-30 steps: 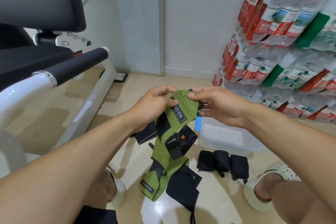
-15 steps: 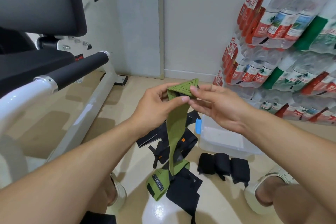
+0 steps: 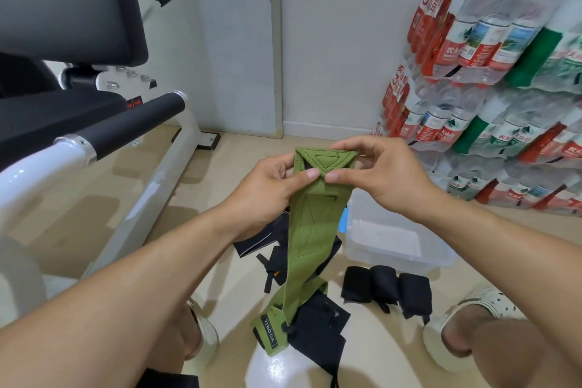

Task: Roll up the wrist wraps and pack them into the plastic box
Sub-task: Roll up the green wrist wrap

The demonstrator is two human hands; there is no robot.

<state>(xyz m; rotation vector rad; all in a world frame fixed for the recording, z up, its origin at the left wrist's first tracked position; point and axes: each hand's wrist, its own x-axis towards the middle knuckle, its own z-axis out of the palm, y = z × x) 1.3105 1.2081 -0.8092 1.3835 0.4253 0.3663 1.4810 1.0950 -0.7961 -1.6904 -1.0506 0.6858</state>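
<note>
Green wrap (image 3: 310,230) now turned flat, top end folded over; left hand (image 3: 267,189) and right hand (image 3: 382,176) thumbs pinch the fold, tail hanging above floor beside plastic box (image 3: 393,249). Rolling starts.

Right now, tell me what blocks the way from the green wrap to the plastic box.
Nothing visible. Both hands, left hand and right hand, pinch the green wrap in the air, its tail trailing to the floor; the plastic box sits open just beyond it.
</note>
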